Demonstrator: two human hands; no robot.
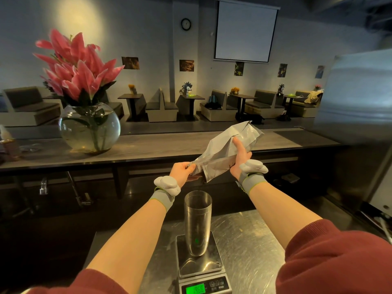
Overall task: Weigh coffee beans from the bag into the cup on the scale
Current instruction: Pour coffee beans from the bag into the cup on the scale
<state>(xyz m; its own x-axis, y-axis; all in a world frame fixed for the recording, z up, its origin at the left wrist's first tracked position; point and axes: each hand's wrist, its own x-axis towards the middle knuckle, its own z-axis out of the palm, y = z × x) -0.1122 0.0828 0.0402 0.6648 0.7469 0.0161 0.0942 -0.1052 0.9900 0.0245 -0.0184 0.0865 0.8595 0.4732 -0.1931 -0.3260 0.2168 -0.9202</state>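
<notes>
Bag hung slanted, its long axis running from the right hand, curled round its raised body, down to the left hand, pinching its lower mouth end, which sat above and slightly beyond the steel cup standing upright on the scale, nearer the left hand.

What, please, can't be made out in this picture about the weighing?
Head view: bag mouth, covered by the left hand; open or sealed is unclear.
Head view: bag contents, hidden by its opaque walls.
Head view: cup interior, too dark and reflective to show beans.
Head view: scale display, blurred at the bottom edge; digits uncertain.
</notes>
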